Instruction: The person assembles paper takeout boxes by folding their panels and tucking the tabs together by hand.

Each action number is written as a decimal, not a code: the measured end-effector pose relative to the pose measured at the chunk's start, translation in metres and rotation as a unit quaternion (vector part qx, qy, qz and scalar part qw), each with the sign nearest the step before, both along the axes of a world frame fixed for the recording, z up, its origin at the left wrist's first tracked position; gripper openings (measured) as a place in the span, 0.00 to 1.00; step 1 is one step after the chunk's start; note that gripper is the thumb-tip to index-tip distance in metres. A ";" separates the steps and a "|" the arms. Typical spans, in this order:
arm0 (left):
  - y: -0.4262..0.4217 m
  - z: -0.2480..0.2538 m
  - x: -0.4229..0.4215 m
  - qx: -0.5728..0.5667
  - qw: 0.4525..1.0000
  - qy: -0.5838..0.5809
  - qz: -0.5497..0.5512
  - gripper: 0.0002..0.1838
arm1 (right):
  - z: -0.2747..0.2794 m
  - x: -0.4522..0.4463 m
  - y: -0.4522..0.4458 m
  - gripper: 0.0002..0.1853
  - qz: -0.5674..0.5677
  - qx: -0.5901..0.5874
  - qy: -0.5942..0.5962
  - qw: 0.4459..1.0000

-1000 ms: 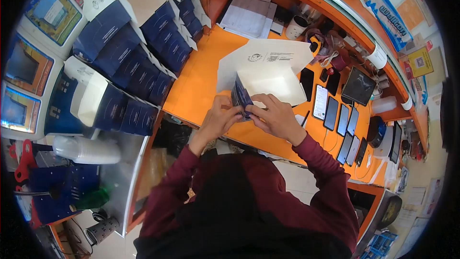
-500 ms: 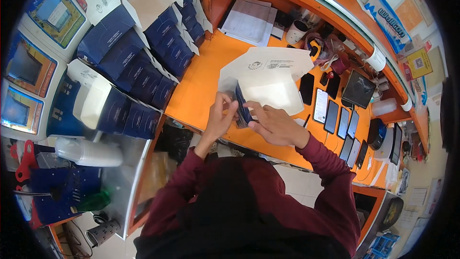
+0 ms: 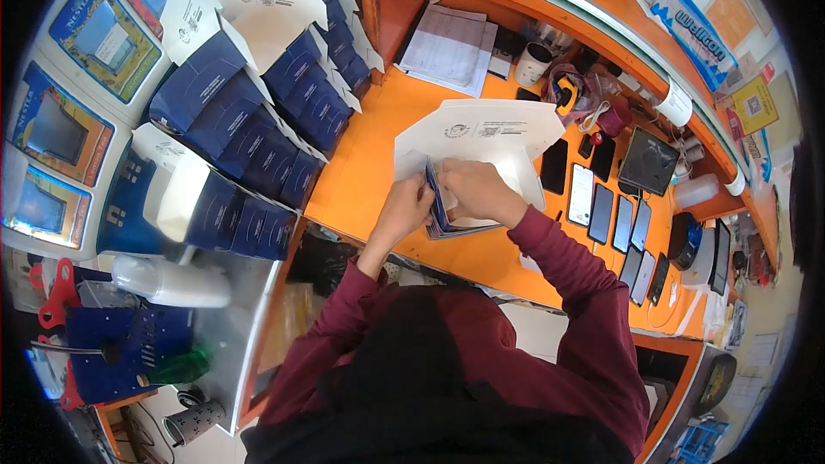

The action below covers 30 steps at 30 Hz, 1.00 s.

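A paper food box (image 3: 518, 174), white inside and dark blue outside, sits on the orange counter with its printed lid flap standing up at the back. My left hand (image 3: 404, 207) pinches the upright blue side panel at the box's left from outside. Just across that panel, my right hand (image 3: 479, 192) is curled inside the box, its fingers pressed against the panel's inner face. Both hands are closed, and the right fingertips are partly hidden.
Rows of stacked blue and white boxes (image 3: 236, 120) stand at the left. Several phones (image 3: 601, 213) lie on the counter (image 3: 348, 185) to the right. Papers (image 3: 447, 47) and a cup (image 3: 534, 62) are at the back. White plastic cups (image 3: 172, 282) lie at lower left.
My right hand has moved from the panel's outer front edge into the box and its fingers have curled. The box's front edge now shows below my hands. The view has shifted slightly.
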State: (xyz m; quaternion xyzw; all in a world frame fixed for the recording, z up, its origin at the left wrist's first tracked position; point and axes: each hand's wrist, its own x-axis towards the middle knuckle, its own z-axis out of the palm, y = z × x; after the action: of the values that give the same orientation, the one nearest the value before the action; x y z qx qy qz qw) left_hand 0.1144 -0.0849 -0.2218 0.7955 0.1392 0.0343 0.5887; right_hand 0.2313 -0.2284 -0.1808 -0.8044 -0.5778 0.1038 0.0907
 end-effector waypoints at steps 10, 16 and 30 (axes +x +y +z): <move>0.002 -0.006 -0.004 -0.029 0.999 -0.021 -0.006 0.10 | -0.008 -0.021 0.004 0.31 -0.049 -0.041 -0.035 0.997; 0.014 -0.001 -0.002 0.023 1.000 0.011 0.017 0.13 | 0.013 -0.017 -0.032 0.25 -0.150 0.218 0.115 0.958; 0.012 0.014 0.011 0.373 0.922 -0.041 0.098 0.06 | -0.071 0.031 -0.118 0.20 -0.323 0.489 0.337 0.737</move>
State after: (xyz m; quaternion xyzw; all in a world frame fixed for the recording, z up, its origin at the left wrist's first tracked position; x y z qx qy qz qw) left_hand 0.1252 -0.0727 -0.2074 0.9378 0.1693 0.1732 0.2486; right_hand 0.2627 -0.3467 -0.2516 -0.7001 -0.1867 0.0356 0.6882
